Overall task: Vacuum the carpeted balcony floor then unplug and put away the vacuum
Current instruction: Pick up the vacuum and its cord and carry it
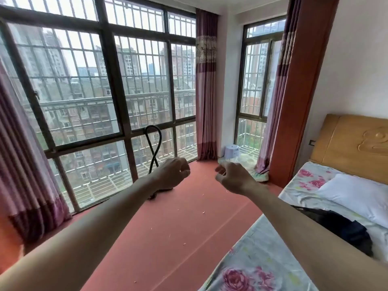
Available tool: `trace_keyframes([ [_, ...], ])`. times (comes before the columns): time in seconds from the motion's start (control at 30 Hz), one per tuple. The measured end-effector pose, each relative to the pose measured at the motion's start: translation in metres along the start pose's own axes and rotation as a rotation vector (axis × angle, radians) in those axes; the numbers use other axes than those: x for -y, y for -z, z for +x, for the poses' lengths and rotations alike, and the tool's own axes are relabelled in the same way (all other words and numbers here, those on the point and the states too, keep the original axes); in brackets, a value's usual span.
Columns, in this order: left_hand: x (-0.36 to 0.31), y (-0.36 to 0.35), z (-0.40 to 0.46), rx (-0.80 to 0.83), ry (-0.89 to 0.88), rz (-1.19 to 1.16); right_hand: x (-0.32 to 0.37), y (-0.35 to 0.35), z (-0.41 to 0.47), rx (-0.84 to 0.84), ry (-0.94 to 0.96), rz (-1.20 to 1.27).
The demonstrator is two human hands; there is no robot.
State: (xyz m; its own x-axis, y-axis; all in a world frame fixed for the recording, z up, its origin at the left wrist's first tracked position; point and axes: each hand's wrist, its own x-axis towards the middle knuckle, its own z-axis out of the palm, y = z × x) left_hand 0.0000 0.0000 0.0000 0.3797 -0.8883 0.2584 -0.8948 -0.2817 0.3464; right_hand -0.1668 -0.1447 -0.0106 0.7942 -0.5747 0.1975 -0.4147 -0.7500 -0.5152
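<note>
The red carpet [168, 227] of the balcony floor runs along the barred windows and has small pale scraps [203, 212] scattered on it. A black vacuum hose [153, 141] loops upward by the window. A dark piece of the vacuum [152, 197] shows under my left wrist; the rest is hidden by my arm. My left hand [171, 175] hovers in front of the hose with fingers curled closed and nothing visible in it. My right hand [233, 177] is raised beside it, with its fingers bent, apart and empty.
A bed [262, 259] with a floral sheet, a white pillow [357, 196] and dark clothing [340, 225] borders the carpet on the right. A pale blue stool [232, 151] stands in the far corner. Purple curtains [205, 91] hang beside the windows.
</note>
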Motion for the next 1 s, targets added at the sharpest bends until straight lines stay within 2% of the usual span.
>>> trace_keyframes([
  [0.1,0.026,-0.009,0.004,0.001,0.053,0.023,-0.004,-0.029,0.027,0.007,0.008,0.061],
  [0.27,0.086,-0.017,0.001,0.004,0.152,0.000,0.008,-0.094,0.074,0.162,0.037,0.038],
  [0.5,0.216,0.000,0.006,0.008,0.265,0.005,0.054,-0.176,0.159,0.215,0.068,0.015],
  [0.77,0.348,0.028,0.052,0.085,0.264,-0.019,0.101,-0.237,0.254,0.200,-0.033,-0.007],
  [1.0,0.419,0.021,0.117,0.125,0.269,-0.090,0.106,-0.268,0.320,0.206,-0.111,-0.053],
])
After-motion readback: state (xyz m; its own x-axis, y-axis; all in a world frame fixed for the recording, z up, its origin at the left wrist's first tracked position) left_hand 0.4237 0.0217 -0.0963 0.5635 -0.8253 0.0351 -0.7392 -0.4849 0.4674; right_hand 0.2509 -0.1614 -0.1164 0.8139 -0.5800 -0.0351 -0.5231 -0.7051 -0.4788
